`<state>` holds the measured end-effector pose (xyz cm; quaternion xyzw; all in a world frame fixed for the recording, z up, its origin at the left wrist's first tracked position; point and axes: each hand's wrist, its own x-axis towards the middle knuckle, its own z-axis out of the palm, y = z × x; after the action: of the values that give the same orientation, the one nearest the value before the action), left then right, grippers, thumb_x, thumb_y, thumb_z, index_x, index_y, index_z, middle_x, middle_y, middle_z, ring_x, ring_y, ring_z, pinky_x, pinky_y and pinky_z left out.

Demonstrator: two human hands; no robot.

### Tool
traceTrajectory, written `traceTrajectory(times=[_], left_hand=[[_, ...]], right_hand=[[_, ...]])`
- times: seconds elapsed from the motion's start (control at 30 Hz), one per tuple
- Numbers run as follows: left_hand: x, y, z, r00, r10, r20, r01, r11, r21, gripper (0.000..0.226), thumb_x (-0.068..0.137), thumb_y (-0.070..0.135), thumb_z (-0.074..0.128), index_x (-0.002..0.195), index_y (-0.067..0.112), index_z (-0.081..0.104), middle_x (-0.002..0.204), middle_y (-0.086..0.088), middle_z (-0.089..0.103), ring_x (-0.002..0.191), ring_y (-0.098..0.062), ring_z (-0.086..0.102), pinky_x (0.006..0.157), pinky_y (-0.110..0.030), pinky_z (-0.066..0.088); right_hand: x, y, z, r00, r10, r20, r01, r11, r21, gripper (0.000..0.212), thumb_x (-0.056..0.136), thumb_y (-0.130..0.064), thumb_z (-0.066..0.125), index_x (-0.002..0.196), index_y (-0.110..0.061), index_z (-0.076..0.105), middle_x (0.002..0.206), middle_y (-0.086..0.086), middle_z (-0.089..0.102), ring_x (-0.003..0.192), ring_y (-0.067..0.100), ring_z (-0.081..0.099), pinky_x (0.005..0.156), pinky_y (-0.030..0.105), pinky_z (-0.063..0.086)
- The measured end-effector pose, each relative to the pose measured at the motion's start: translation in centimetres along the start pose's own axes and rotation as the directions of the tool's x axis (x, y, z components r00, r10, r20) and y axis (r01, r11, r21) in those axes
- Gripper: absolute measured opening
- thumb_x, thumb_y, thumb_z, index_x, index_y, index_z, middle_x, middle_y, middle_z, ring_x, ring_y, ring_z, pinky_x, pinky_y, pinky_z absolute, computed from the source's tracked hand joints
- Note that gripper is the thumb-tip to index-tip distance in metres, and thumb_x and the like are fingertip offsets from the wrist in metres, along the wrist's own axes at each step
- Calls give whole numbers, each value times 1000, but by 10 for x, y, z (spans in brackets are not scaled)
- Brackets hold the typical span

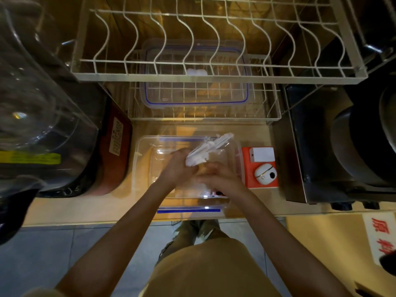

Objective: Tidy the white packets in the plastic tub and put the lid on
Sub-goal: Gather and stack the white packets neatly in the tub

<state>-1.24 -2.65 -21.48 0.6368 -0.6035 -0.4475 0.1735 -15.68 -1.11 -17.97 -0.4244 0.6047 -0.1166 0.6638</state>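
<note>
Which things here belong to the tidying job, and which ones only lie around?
Job: plastic tub; white packets in the left hand; right hand inside the tub; lid on the wire shelf behind.

Lying about: orange box; dish rack; glass jar.

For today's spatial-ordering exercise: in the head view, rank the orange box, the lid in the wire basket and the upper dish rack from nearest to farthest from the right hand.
From the right hand:
1. orange box, just to its right.
2. lid, in the wire basket behind the tub.
3. upper dish rack, above and beyond.

Warm-lit wooden counter [64, 207] beneath white wire dish racks [214, 61], grey tiled floor [64, 254] below.
</note>
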Motion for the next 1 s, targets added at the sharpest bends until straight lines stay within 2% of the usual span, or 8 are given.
traceTrajectory(times=[0.07, 0.17, 0.3, 0.43, 0.53, 0.73, 0.87, 1.0], left_hand=[[-6, 10, -11, 996, 24, 82, -4, 971, -237, 23, 64, 21, 69, 87, 20, 66, 80, 8, 70, 70, -2, 59, 59, -9, 41], [-14, 13, -30, 991, 31, 127, 31, 890, -456, 20, 59, 10, 63, 72, 25, 64, 60, 19, 69, 61, 7, 61, 60, -7, 47], [-20, 10, -52, 970, 117, 213, 13, 851, -525, 23, 63, 13, 67, 82, 26, 65, 70, 16, 72, 72, 3, 65, 67, -11, 51], [-29, 8, -66, 957, 158, 245, 24, 794, -607, 46, 45, 61, 79, 83, 37, 69, 77, 32, 70, 77, 14, 63, 68, -3, 48], [-31, 6, -65, 954, 150, 258, 32, 807, -589, 57, 47, 71, 70, 89, 34, 62, 83, 31, 70, 82, 14, 62, 73, -4, 46], [-37, -11, -40, 994, 63, 86, 9, 760, -650, 51, 43, 64, 77, 84, 34, 71, 80, 26, 72, 78, 11, 64, 71, -6, 49], [-32, -30, -23, 998, 17, -54, -45, 819, -571, 57, 62, 5, 79, 114, -3, 57, 112, -16, 64, 88, 4, 64, 78, -10, 49], [-28, -35, -21, 1000, -4, -27, -10, 870, -493, 51, 60, 15, 75, 108, 5, 59, 102, -4, 64, 97, -9, 62, 89, -26, 50]], right_hand=[[2, -8, 5, 993, -112, 22, 110, 991, 81, 43, 74, 0, 71, 112, -15, 57, 90, -13, 61, 78, -3, 64, 82, 18, 54], [-1, -19, 11, 960, -266, 87, 256, 960, 112, 64, 71, -3, 76, 125, -21, 48, 105, -15, 61, 91, -13, 61, 74, 9, 51], [1, -39, 23, 922, -378, 83, 377, 926, 31, 57, 63, -10, 82, 111, -24, 53, 103, -9, 62, 93, -14, 59, 74, 4, 46], [7, -51, 34, 877, -459, 143, 469, 882, -52, 51, 65, 3, 79, 92, -34, 55, 95, -14, 58, 85, -16, 56, 77, 5, 42], [11, -49, 36, 882, -399, 253, 430, 900, -79, 37, 67, -2, 79, 97, -18, 64, 87, -17, 63, 80, -13, 60, 73, 3, 44], [18, -36, 46, 902, -414, 123, 419, 908, -17, 34, 72, 2, 73, 93, -22, 63, 79, -17, 67, 77, -11, 62, 76, 7, 47], [23, -31, 58, 908, -407, -99, 414, 908, 66, 32, 73, 2, 72, 96, -18, 63, 85, -8, 66, 80, -3, 64, 80, 15, 49], [17, -32, 69, 854, -477, -206, 506, 855, 116, 30, 73, 6, 70, 83, -20, 61, 75, -17, 61, 67, -18, 60, 68, 1, 45]])
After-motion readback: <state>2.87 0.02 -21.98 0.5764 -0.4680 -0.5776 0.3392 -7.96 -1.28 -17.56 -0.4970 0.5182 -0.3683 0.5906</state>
